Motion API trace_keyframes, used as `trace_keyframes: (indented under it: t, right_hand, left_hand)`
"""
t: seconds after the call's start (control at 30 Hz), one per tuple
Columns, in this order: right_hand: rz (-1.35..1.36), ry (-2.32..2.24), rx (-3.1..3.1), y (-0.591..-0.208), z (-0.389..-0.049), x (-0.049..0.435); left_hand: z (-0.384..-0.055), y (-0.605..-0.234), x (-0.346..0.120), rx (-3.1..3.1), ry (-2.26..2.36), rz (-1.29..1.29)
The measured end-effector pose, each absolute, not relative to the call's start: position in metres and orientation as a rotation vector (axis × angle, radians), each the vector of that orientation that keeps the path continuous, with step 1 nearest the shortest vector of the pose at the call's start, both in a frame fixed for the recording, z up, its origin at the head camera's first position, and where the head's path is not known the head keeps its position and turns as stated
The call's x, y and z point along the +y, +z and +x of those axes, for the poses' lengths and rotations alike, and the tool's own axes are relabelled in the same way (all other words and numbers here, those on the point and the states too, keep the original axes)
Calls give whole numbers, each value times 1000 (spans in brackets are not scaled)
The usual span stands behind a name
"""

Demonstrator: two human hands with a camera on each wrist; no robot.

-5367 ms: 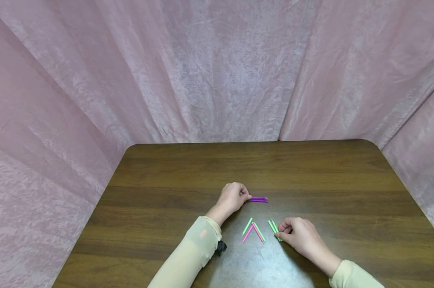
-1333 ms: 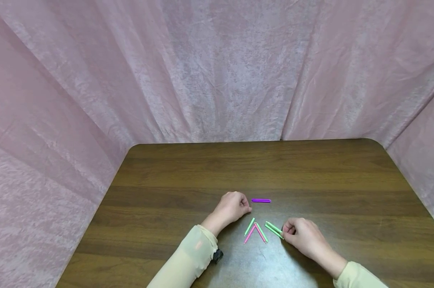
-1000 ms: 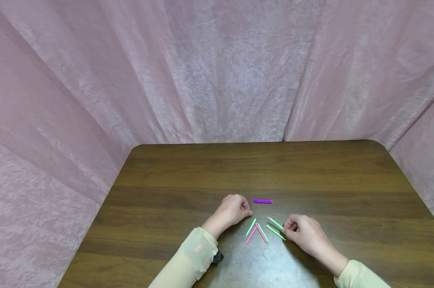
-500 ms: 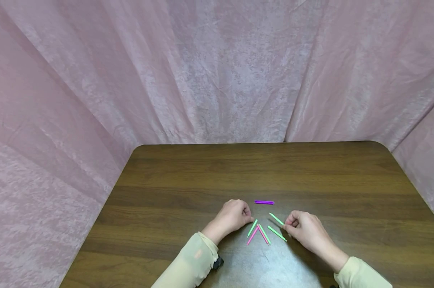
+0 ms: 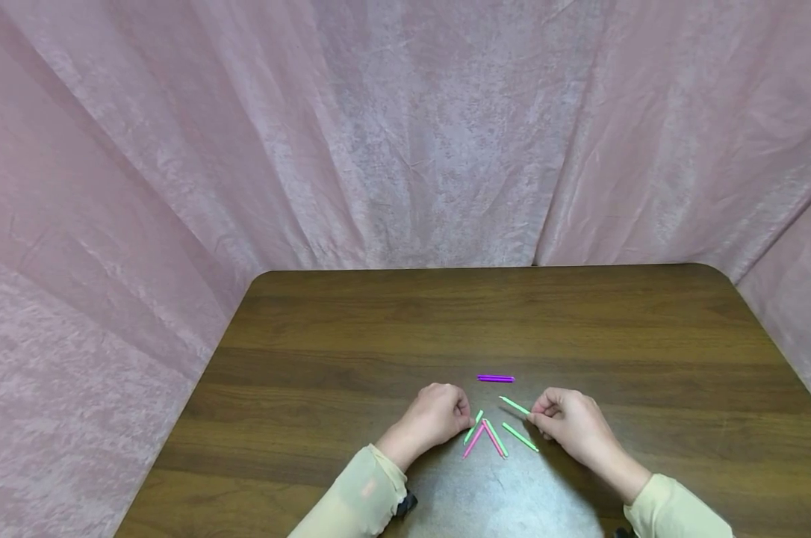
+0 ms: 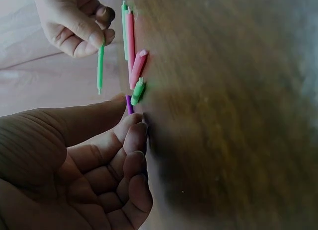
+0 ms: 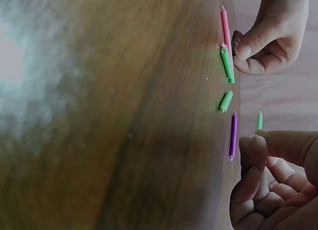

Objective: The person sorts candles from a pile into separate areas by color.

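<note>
My right hand (image 5: 570, 422) pinches one end of a slim green stick (image 5: 515, 405) between thumb and fingers; it points toward the upper left, raised off the table in the left wrist view. Below it lies another green stick (image 5: 520, 437). My left hand (image 5: 432, 418) has its fingertips right at a leaning green stick (image 5: 469, 433), with a gap between thumb and forefinger in the left wrist view. Two pink sticks, one on the left (image 5: 473, 442) and one on the right (image 5: 494, 439), form an upside-down V. A further green stick (image 5: 497, 438) lies along the right one.
Two purple sticks (image 5: 496, 379) lie side by side beyond the hands. All the loose sticks lie on a brown wooden table (image 5: 352, 321) with rounded far corners. Pink curtains (image 5: 405, 134) hang behind it and at both sides.
The right hand has drawn one green stick away from its pair and raised it. The left hand has left the purple sticks, now close together, and come nearer to the left green stick.
</note>
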State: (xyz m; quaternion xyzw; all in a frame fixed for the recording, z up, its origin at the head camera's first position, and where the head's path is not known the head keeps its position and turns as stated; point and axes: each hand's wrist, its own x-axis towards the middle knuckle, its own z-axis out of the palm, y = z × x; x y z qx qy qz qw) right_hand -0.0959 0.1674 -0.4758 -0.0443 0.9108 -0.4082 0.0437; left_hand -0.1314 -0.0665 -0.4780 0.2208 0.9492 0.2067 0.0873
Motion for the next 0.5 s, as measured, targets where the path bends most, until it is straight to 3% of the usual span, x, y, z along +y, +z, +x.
trace_keyframes:
  t: [0.5]
  right_hand:
    - [-157, -1417, 2658, -478, -106, 164]
  left_hand:
    - [-119, -475, -67, 2861, 548, 659]
